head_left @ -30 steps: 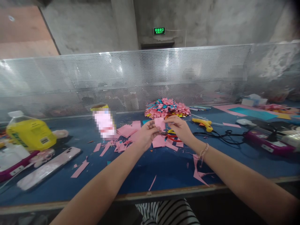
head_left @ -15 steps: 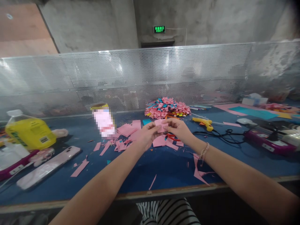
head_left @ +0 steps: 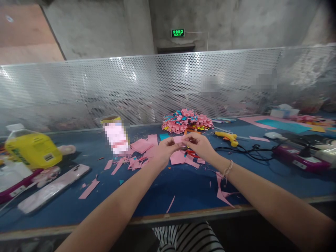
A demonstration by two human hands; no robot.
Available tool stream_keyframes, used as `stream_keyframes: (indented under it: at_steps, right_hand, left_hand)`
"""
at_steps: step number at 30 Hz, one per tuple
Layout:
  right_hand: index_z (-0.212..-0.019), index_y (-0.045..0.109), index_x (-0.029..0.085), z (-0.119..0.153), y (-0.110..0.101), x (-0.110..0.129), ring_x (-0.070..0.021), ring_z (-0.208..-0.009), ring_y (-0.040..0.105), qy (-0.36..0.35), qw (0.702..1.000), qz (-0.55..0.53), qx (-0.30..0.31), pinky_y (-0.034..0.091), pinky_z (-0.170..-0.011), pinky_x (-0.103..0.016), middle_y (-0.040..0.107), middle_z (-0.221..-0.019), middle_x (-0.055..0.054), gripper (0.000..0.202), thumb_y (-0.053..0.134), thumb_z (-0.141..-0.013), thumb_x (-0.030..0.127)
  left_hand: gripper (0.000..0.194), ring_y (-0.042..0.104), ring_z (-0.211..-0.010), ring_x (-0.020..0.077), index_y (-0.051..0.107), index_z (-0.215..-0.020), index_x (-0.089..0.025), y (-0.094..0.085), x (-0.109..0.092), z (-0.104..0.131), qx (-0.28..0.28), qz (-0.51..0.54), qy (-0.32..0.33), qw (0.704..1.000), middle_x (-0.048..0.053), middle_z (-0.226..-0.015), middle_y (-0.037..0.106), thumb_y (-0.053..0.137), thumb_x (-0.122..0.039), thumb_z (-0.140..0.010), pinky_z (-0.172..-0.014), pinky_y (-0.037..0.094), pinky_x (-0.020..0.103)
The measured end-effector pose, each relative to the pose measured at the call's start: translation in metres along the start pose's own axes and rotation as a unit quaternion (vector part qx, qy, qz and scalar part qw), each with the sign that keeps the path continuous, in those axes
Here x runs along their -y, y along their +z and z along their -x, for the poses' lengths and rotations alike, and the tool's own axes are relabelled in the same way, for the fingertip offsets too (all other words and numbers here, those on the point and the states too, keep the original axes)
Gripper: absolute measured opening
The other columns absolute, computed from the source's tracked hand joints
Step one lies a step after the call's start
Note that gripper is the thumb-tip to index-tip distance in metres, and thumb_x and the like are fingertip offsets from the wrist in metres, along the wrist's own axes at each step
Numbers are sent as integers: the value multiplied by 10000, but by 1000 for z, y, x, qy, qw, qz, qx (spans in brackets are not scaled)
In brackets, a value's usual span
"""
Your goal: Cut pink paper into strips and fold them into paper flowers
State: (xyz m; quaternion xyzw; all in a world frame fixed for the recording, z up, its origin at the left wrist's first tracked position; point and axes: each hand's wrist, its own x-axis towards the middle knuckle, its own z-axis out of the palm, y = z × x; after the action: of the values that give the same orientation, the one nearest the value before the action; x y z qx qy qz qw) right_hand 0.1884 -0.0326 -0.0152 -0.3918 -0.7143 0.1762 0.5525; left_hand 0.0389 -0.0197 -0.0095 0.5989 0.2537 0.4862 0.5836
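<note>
Between my two hands I hold a small piece of pink paper (head_left: 179, 139) above the table. My left hand (head_left: 166, 148) pinches its left side, thumb toward the middle. The fingers of my right hand (head_left: 197, 142) close on its right side, and the two thumbs nearly meet. Much of the paper is hidden by the fingers. Below my hands lie pink paper squares (head_left: 178, 158) and strips. Just behind stands a heap of folded pink, blue and yellow paper flowers (head_left: 187, 120).
A yellow glue gun (head_left: 228, 137) with a black cord lies to the right, near a purple power strip (head_left: 300, 159). On the left are a phone (head_left: 54, 189), a bottle of yellow liquid (head_left: 33, 147) and a blurred container (head_left: 115, 134). A perforated metal screen (head_left: 144, 87) runs along the back.
My thumbs have drawn closer together, and less of the pink paper shows between my fingers. Both hands stay in nearly the same place.
</note>
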Motion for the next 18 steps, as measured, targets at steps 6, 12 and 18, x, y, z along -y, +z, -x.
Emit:
stream_keyframes:
  at_steps: [6,12,18]
  right_hand:
    - [-760,584,187,-1,1,1,-120,-653,550,-4,1000,-3,2,457,-607,-255,593,-732,-17,85,539,-693,214]
    - [-866,544,197,-3,1,-1,-143,-793,533,-7,999,11,-34,455,-644,-269,553,-886,-43,183,543,-684,211]
    - [-851,554,192,-2,2,4,-137,-748,531,-13,999,41,-29,453,-630,-271,546,-861,-49,146,511,-713,212]
  left_hand:
    - [103,562,-621,132,559,-610,-125,4,-4,2,-10,28,-9,1000,20,-612,588,637,-188,-587,-682,446,334]
    - [125,500,-547,77,534,-535,-131,4,-6,3,-63,37,13,997,-31,-524,516,647,-172,-565,-610,432,239]
    - [133,499,-548,65,541,-532,-123,5,-6,4,-68,51,-4,996,-27,-523,522,660,-178,-558,-604,422,210]
